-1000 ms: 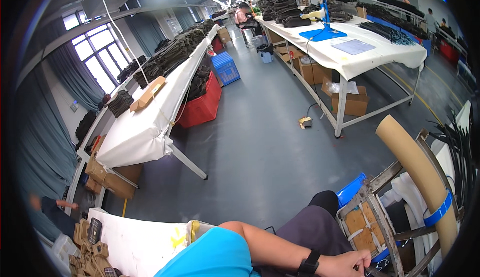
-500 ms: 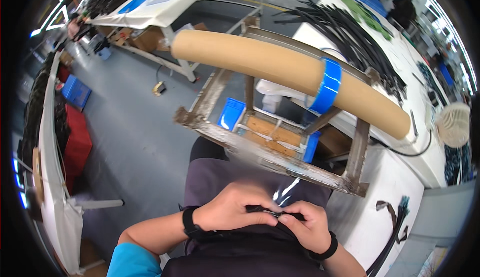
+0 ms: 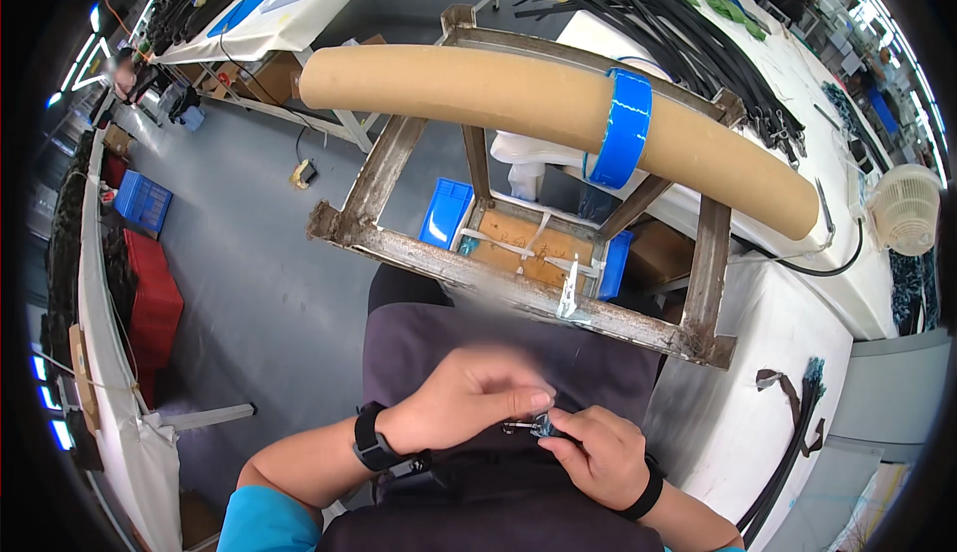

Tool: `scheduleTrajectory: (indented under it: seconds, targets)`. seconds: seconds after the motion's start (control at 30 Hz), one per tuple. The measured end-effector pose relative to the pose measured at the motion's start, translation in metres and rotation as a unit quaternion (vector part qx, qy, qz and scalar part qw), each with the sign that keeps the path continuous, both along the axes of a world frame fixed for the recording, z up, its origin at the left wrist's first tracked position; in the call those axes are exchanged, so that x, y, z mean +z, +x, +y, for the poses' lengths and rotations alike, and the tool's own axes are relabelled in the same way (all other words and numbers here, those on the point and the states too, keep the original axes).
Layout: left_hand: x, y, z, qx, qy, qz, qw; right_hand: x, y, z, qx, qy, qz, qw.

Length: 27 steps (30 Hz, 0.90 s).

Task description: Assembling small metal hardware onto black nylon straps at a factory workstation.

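Both hands meet low in the middle, over the dark apron [image 3: 414, 348] on my lap. My left hand [image 3: 461, 397] is closed, its thumb and fingers pinched at a small metal piece [image 3: 520, 424]; its upper fingers are blurred. My right hand [image 3: 606, 457] pinches the same small piece from the right. A dark, bluish bit of material shows at the fingertips; its exact kind is too small to tell. Just beyond the hands stands a worn metal frame [image 3: 449, 271], with a shiny strip of clear film [image 3: 569, 291] at its near bar.
A long brown cardboard tube [image 3: 459, 81] with a blue band [image 3: 625, 128] lies across the frame. Several black straps [image 3: 688, 43] cover the white table at right. More dark strips [image 3: 788, 452] lie nearer. A white basket [image 3: 905, 208], blue crate [image 3: 143, 201] and red cloth [image 3: 150, 293] stand around.
My left hand's fingers have lifted slightly and blur with motion; more of the small metal piece shows. The shiny film now appears farther from my hands. The view has shifted a little.
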<state>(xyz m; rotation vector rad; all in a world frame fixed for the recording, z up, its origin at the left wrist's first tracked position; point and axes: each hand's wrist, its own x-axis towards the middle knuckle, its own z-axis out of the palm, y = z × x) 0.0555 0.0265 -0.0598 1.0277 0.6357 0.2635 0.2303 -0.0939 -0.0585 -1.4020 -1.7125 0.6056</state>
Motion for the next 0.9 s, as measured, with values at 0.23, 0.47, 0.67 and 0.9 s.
scheduleTrajectory:
  seconds: [0.23,0.47,0.67,0.9]
  targets:
    - [0.006,-0.002,0.000,-0.001,0.342,-0.052,0.938,0.017,0.010,0.010,-0.029,-0.101,0.063,0.992]
    - [0.008,-0.009,-0.012,-0.018,0.349,0.038,0.936,0.011,0.025,0.019,0.078,-0.313,0.130,0.938]
    - [0.000,-0.006,-0.019,0.042,-0.001,-0.040,0.998,0.008,0.006,0.005,0.023,0.015,-0.028,0.999]
    - [0.010,0.001,-0.003,-0.005,0.108,0.000,0.994,0.012,0.012,0.004,0.016,-0.117,0.080,0.990]
